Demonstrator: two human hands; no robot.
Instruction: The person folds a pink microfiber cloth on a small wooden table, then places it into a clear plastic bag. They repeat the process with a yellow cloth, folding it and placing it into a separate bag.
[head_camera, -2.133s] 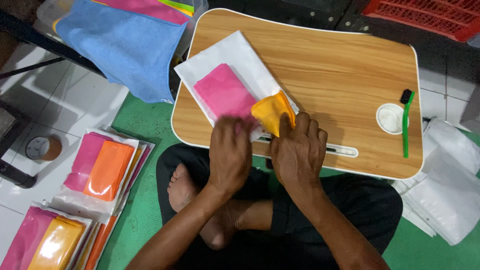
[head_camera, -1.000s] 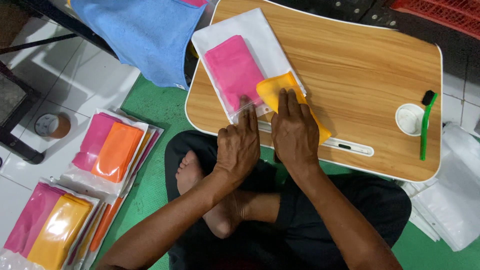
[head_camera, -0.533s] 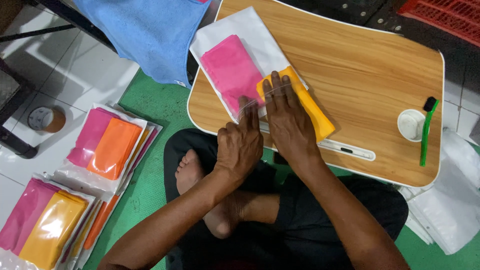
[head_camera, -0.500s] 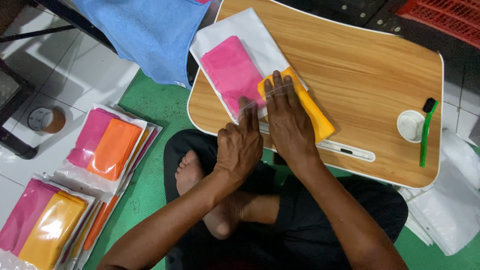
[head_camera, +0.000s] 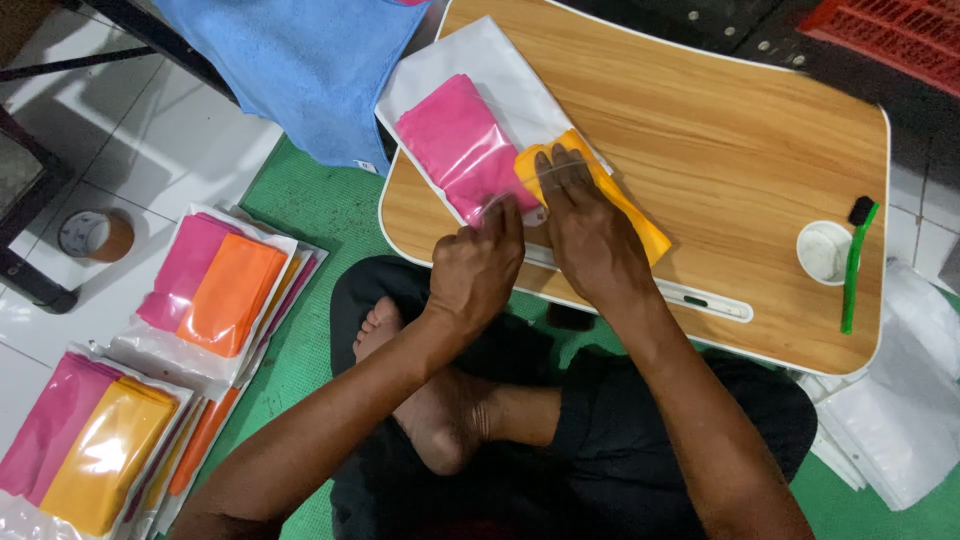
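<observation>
The left hand (head_camera: 478, 270) lies knuckles-up at the near edge of the clear bag (head_camera: 480, 120), its fingers bent down onto the bag's open mouth; they look to be pinching or pinning the plastic there, probably to keep the mouth from sliding, though whether they truly grip the film or only press it I cannot tell. Just beyond those fingertips, inside the bag, lies the pink cloth (head_camera: 462, 150), folded flat and filling the half of the bag on the left hand's side, which leaves room beside it. The right hand (head_camera: 590, 235) lies flat, fingers extended and close together, closed on nothing; it presses down on the yellow cloth (head_camera: 640, 225), whose far end reaches just past the fingertips and under the plastic, while its near end shows beyond the little-finger side of the palm. A flat palm suits pushing a folded cloth without unfolding it, and the cloth sits angled alongside the pink one. Both hands rest on the table (head_camera: 720, 130), a wooden lap table standing over the person's crossed legs. Well beyond the right hand's outer side are a white cup recess (head_camera: 825, 250) in the table and a green brush (head_camera: 856, 262) touching its rim. Well off past the left wrist, on the floor, lie filled bags (head_camera: 210, 290) stacked in overlapping piles, each with two coloured cloths side by side. A blue cloth (head_camera: 290, 60) lies beyond the left fingertips, off the table, and a tape roll (head_camera: 95, 235) sits past the piles.
</observation>
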